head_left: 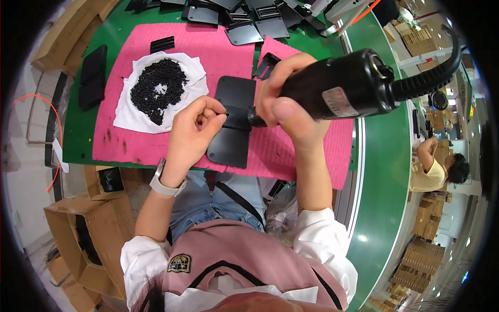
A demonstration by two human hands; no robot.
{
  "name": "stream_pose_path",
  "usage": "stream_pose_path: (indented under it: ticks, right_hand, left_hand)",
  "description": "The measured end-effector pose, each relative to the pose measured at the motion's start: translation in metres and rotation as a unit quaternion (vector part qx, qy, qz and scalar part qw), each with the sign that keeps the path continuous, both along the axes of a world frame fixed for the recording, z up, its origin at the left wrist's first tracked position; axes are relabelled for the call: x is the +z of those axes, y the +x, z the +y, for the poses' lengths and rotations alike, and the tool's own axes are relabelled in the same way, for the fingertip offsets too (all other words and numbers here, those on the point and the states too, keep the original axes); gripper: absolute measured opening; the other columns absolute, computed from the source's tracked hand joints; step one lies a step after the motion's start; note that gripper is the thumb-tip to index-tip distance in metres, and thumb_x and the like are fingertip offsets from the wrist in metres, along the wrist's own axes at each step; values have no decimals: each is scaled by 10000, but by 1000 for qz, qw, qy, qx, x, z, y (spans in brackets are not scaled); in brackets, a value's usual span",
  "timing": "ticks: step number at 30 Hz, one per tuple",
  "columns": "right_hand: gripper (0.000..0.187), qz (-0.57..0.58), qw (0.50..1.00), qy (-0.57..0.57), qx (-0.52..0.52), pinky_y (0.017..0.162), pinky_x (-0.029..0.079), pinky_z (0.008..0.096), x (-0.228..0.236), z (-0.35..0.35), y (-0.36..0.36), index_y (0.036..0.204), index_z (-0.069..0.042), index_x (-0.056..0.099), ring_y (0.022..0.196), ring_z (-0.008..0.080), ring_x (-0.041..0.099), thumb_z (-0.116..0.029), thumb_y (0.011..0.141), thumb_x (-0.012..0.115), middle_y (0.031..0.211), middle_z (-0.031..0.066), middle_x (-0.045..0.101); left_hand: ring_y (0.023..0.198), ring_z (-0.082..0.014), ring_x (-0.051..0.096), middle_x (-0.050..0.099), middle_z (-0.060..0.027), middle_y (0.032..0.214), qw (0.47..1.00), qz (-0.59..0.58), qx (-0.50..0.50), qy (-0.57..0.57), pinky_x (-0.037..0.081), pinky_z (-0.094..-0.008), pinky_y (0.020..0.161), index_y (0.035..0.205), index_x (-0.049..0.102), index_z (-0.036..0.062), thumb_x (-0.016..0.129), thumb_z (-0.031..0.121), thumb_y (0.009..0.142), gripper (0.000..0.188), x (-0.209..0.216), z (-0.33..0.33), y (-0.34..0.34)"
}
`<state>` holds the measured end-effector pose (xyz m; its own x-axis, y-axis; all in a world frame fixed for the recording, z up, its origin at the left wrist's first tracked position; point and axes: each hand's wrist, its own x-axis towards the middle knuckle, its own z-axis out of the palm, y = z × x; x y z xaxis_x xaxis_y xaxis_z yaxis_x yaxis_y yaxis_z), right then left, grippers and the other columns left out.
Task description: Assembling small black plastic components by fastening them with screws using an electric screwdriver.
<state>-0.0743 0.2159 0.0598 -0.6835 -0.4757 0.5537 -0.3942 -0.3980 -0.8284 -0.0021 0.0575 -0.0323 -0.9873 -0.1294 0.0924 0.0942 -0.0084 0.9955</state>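
My right hand (299, 117) is wrapped round a black electric screwdriver (332, 86), its tip end pointing left at a flat black plate part (231, 148). The plate lies lengthwise on a pink mat (218, 54), with a joint across its middle. My left hand (189, 132) is closed in a pinch at the plate's left edge. A tiny dark piece, apparently a screw (227, 114), shows at its fingertips. To the left, many small black screws (156, 86) lie heaped on a white cloth (195, 67). Beyond my right fingers sits a small black bracket (266, 65).
More black plates with hinges (244, 34) are piled at the far edge of the green table (379, 171). A ribbed black piece (162, 44) lies behind the cloth, and black blocks (92, 78) lie at left. Cardboard boxes (93, 234) stand lower left. Another person (431, 169) is far right.
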Motion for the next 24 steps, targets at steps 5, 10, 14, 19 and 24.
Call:
stream_pose_path:
  ticks: [5,10,14,19,24]
  right_hand:
    - [422,-49,987,-130,80,497,406,307,15,19,3,1044,-47,476,446,124,433,-387,831,604,592,9,460]
    - [462,-34,960,-236,151,523,442,331,22,19,6,1105,-40,448,473,148,472,-393,846,596,621,44,492]
    - [452,-68,946,-270,168,535,448,345,14,10,6,1114,-61,469,475,151,480,-417,861,584,621,41,497]
    - [435,-96,946,-267,156,531,447,345,10,-1,10,1088,-64,481,452,151,471,-412,849,587,581,33,478]
    - [419,-104,951,-250,152,522,441,341,8,-3,13,1069,-69,472,445,147,465,-394,830,584,574,30,464]
  left_hand:
    - [680,-24,488,549,19,759,993,39,84,66,409,-170,607,939,590,-16,616,-42,833,112,5,5,8]
    - [770,-78,577,614,-49,861,989,52,71,116,476,-199,690,951,587,-44,616,-41,847,109,15,1,23]
    - [742,-127,626,648,-104,874,979,15,-5,203,503,-224,687,959,600,-61,632,-13,847,126,23,-4,35]
    - [718,-144,638,653,-114,859,974,17,-7,228,513,-231,681,967,606,-66,637,-7,845,139,20,-6,38]
    - [720,-145,639,657,-122,869,970,16,-20,241,518,-234,683,968,606,-65,634,-14,844,137,20,-8,38]
